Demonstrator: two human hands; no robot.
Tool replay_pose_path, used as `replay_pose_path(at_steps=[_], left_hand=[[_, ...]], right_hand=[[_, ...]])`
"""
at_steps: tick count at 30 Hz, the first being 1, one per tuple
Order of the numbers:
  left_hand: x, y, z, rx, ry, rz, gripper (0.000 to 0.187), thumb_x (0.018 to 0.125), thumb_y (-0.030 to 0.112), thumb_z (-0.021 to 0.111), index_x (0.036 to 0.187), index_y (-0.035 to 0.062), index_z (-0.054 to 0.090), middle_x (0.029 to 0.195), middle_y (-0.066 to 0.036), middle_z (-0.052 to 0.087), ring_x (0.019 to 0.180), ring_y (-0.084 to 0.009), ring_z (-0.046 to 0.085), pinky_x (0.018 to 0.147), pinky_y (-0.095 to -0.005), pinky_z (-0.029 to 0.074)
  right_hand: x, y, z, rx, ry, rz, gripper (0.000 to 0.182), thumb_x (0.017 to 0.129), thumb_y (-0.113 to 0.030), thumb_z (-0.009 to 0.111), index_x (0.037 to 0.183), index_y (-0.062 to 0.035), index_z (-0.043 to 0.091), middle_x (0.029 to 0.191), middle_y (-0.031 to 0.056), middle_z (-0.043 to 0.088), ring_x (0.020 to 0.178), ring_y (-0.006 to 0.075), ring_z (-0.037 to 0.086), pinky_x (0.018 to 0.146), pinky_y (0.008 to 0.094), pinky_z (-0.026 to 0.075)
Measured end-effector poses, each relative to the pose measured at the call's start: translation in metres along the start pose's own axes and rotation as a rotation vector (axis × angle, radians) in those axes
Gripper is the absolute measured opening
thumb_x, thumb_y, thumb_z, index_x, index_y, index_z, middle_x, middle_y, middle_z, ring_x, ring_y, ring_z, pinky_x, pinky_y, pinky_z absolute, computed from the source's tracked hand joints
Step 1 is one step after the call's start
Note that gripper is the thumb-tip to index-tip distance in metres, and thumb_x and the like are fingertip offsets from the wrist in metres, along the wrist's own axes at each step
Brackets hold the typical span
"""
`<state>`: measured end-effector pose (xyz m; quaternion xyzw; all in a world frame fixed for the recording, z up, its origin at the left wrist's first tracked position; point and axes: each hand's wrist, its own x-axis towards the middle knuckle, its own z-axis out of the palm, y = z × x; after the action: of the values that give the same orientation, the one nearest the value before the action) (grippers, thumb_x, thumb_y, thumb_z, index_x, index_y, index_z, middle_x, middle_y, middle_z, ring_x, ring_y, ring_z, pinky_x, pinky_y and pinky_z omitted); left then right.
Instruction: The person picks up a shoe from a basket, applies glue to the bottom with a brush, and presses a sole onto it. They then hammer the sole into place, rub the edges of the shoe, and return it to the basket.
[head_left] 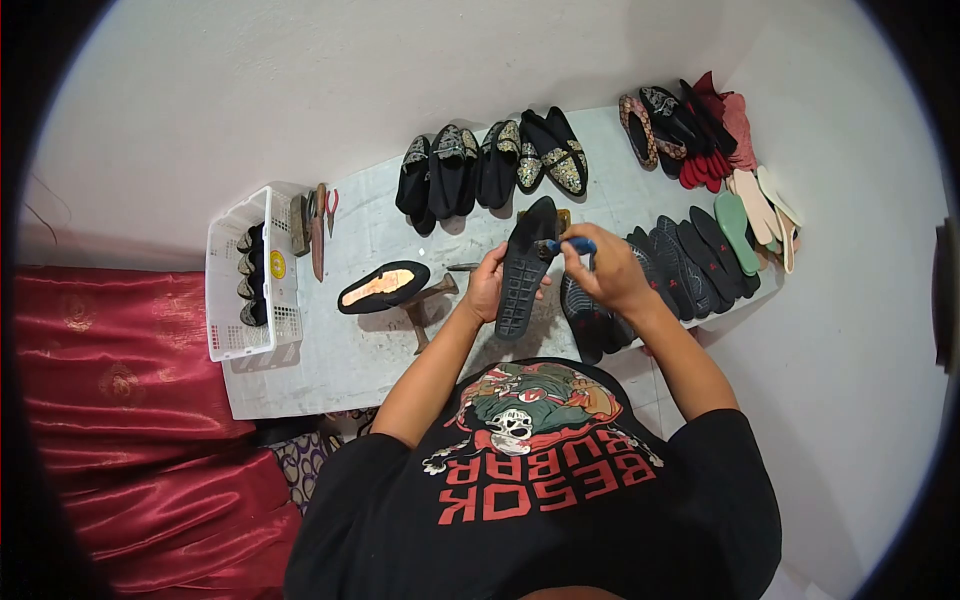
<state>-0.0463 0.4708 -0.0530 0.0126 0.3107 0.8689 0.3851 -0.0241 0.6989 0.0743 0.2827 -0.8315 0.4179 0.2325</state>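
My left hand grips a black shoe sole by its side, over the middle of the table. The sole's grid tread faces up at the near end; its far, pointed end looks smooth. In my right hand is a brush with a blue handle, its head against the edge of the sole. Behind the sole, an amber-coloured container is partly hidden. To the left, a black shoe with a pale lining rests at a metal shoe anvil. A small tool lies beside my left hand.
A white basket holds several shoes at the left, beside pliers and a knife. Several black shoes line the back. Black soles, pale insoles and red pieces lie at the right.
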Motion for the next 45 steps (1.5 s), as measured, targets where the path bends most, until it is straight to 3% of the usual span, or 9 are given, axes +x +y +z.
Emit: replay_pose_path(at_steps=[5,13,15,27,33,41,43,44,45], left_hand=[[0.002,-0.006,0.002,0.029,-0.057,-0.064,0.071,0.107,0.057,0.023,0.139,0.0042,0.059,0.11,-0.023,0.073,0.09,-0.031,0.073,0.083,-0.0396,0.06],[0.006,-0.006,0.008,-0.102,0.038,0.006,0.068,0.108,0.055,0.025,0.138,0.0058,0.059,0.111,-0.023,0.073,0.086,-0.0314,0.074,0.082,-0.0414,0.06],[0.004,-0.005,0.008,-0.076,0.018,0.016,0.067,0.108,0.054,0.025,0.138,0.0058,0.059,0.111,-0.024,0.073,0.087,-0.0319,0.074,0.082,-0.042,0.06],[0.012,-0.004,0.011,-0.046,-0.047,0.01,0.069,0.108,0.054,0.023,0.137,0.0032,0.059,0.114,-0.023,0.072,0.092,-0.0325,0.072,0.086,-0.0433,0.059],[0.008,-0.001,0.005,-0.09,-0.027,0.066,0.067,0.108,0.055,0.025,0.141,0.0066,0.057,0.116,-0.018,0.072,0.092,-0.0305,0.073,0.087,-0.0433,0.06],[0.014,-0.018,0.011,-0.19,-0.047,0.067,0.066,0.108,0.051,0.023,0.139,0.0045,0.058,0.122,-0.016,0.071,0.1,-0.0302,0.072,0.084,-0.0437,0.06],[0.013,-0.015,0.013,-0.221,0.023,0.071,0.065,0.108,0.05,0.023,0.139,0.0046,0.058,0.121,-0.017,0.071,0.098,-0.0306,0.072,0.085,-0.0442,0.06],[0.01,-0.01,0.01,-0.199,-0.022,0.08,0.065,0.108,0.05,0.024,0.139,0.0052,0.059,0.117,-0.018,0.072,0.096,-0.0308,0.073,0.087,-0.0435,0.06],[0.007,-0.006,0.007,-0.178,-0.067,0.091,0.064,0.108,0.05,0.024,0.139,0.0059,0.059,0.114,-0.019,0.073,0.094,-0.031,0.073,0.089,-0.0428,0.059]], right_hand=[[0.015,0.012,-0.006,-0.032,0.142,0.072,0.016,0.093,-0.006,0.07,0.104,0.0012,0.061,0.089,0.0151,0.067,0.076,0.0351,0.067,0.069,0.041,0.054],[0.001,-0.015,0.017,0.002,0.017,-0.03,0.019,0.091,-0.009,0.072,0.104,0.0001,0.062,0.09,0.016,0.067,0.078,0.0337,0.069,0.07,0.0398,0.056],[0.006,-0.008,0.014,0.055,0.102,0.164,0.017,0.092,-0.009,0.071,0.104,-0.0006,0.062,0.087,0.015,0.068,0.074,0.031,0.07,0.067,0.0385,0.056],[0.011,-0.006,0.017,0.007,0.152,0.101,0.016,0.094,-0.009,0.07,0.104,-0.0002,0.062,0.083,0.0148,0.067,0.07,0.0297,0.069,0.063,0.0378,0.055],[0.009,-0.011,0.013,0.158,0.061,0.251,0.016,0.094,-0.009,0.069,0.104,0.0005,0.062,0.081,0.0141,0.067,0.067,0.0292,0.07,0.061,0.0371,0.055],[0.017,-0.015,0.029,0.031,0.156,0.04,0.015,0.094,-0.01,0.07,0.103,-0.0012,0.062,0.081,0.0143,0.067,0.065,0.0283,0.069,0.06,0.0373,0.054],[0.021,-0.018,0.029,0.045,0.15,0.072,0.014,0.094,-0.01,0.069,0.104,-0.0012,0.063,0.082,0.0147,0.067,0.062,0.0272,0.069,0.058,0.0372,0.054],[0.016,-0.024,0.02,0.22,0.025,0.371,0.014,0.095,-0.01,0.069,0.103,-0.0007,0.063,0.081,0.0145,0.068,0.06,0.0259,0.069,0.056,0.0358,0.054],[0.014,-0.019,0.018,0.22,0.021,0.37,0.014,0.095,-0.01,0.069,0.103,-0.0007,0.063,0.081,0.0145,0.068,0.06,0.0259,0.069,0.056,0.0358,0.054]])
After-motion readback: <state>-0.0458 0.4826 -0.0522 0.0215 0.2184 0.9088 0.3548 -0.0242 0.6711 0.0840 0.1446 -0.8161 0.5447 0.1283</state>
